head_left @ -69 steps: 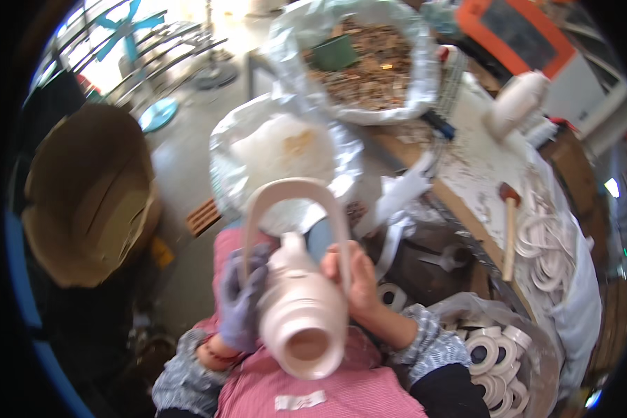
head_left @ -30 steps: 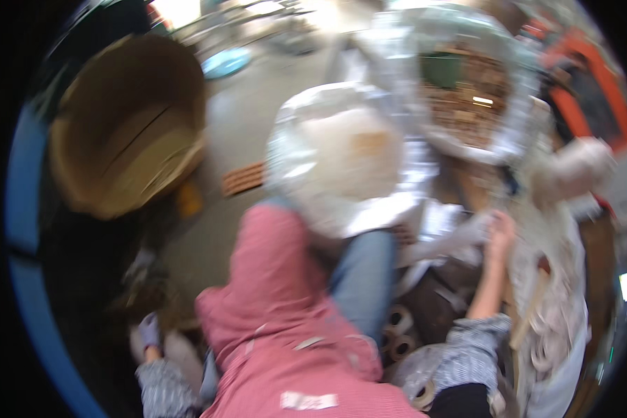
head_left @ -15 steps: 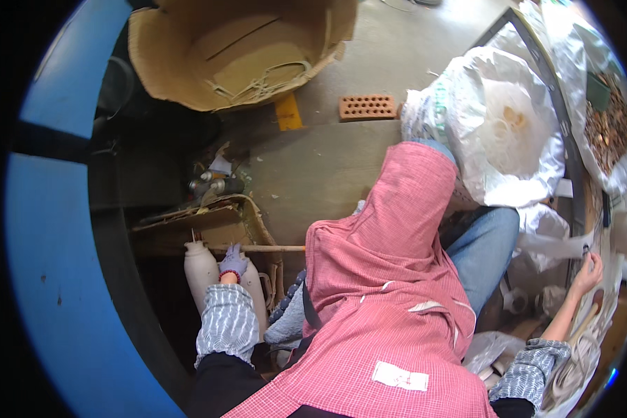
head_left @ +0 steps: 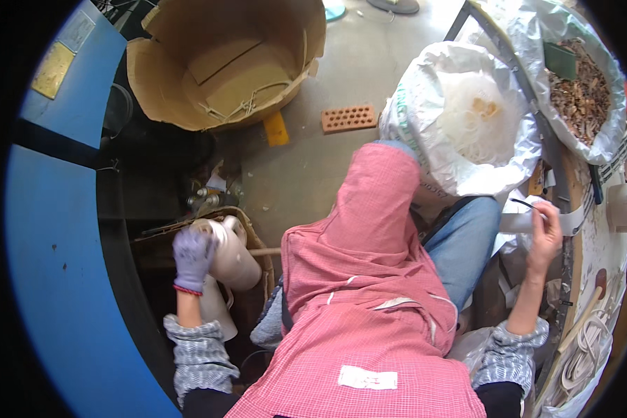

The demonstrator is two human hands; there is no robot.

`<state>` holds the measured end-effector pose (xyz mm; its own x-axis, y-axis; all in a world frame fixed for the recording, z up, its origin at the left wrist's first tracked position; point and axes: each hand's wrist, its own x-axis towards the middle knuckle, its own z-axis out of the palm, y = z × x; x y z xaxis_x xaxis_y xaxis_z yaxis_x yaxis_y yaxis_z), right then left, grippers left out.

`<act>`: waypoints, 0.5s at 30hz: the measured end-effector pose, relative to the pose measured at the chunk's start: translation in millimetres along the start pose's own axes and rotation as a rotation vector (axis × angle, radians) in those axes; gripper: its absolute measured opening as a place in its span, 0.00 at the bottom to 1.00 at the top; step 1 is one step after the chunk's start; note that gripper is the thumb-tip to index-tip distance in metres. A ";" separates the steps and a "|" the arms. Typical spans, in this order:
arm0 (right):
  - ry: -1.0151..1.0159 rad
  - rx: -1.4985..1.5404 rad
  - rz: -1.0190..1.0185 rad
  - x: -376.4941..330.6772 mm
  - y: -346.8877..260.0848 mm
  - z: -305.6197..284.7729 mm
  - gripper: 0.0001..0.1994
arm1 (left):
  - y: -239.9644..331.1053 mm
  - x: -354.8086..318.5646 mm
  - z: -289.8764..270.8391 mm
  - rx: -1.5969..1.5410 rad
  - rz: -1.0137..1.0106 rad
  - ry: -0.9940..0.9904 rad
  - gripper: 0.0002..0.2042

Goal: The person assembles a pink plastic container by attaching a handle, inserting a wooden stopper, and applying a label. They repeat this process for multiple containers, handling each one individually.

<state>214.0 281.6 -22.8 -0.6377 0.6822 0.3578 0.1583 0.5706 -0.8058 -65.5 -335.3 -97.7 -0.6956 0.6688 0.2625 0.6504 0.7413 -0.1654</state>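
Observation:
My left hand [head_left: 191, 254], in a purple glove, grips a white plastic jug-shaped piece [head_left: 235, 263] low on my left. It holds the piece over the rim of a woven basket [head_left: 263, 268]. A second white piece [head_left: 214, 313] stands just below it. My right hand [head_left: 547, 233] is bare and stretched out to the bench edge on my right. Its fingers curl over a white strip [head_left: 515, 223], and a thin black stick [head_left: 522, 203] pokes out beside them. My pink checked apron [head_left: 369, 299] covers my lap.
A big open cardboard drum [head_left: 230, 63] stands ahead on the left, with a perforated brick [head_left: 348, 118] and a yellow block [head_left: 276, 129] on the floor. An open white sack of pale rings [head_left: 467, 111] stands by my knee. A bag of brown chips [head_left: 585, 83] sits on the bench [head_left: 595, 244]. A blue wall panel [head_left: 49, 244] closes off the left.
The white piece has gone from my lap, held in both hands, down to my left side in the left hand alone. My right hand has reached to the bench edge. My view has swung left.

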 end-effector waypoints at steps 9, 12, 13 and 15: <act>-0.159 0.686 -0.064 7.4 -86.4 20.2 0.06 | 143.5 278.3 -252.0 -0.297 0.477 0.697 0.05; -0.137 0.750 -0.087 -0.1 -106.1 23.5 0.05 | 176.5 333.4 -256.0 -0.535 0.300 0.550 0.15; -0.198 0.869 -0.063 -0.1 -116.0 39.0 0.04 | 178.3 333.7 -266.7 -0.425 0.216 0.477 0.17; -0.140 0.850 0.017 -5.3 -114.9 37.1 0.03 | 227.9 390.3 -223.2 -0.370 0.114 0.320 0.20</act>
<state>171.2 195.5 50.4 -0.7365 0.5925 0.3264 -0.4137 -0.0127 -0.9103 -120.6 82.4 179.2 -0.5232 0.6506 0.5505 0.8217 0.5565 0.1233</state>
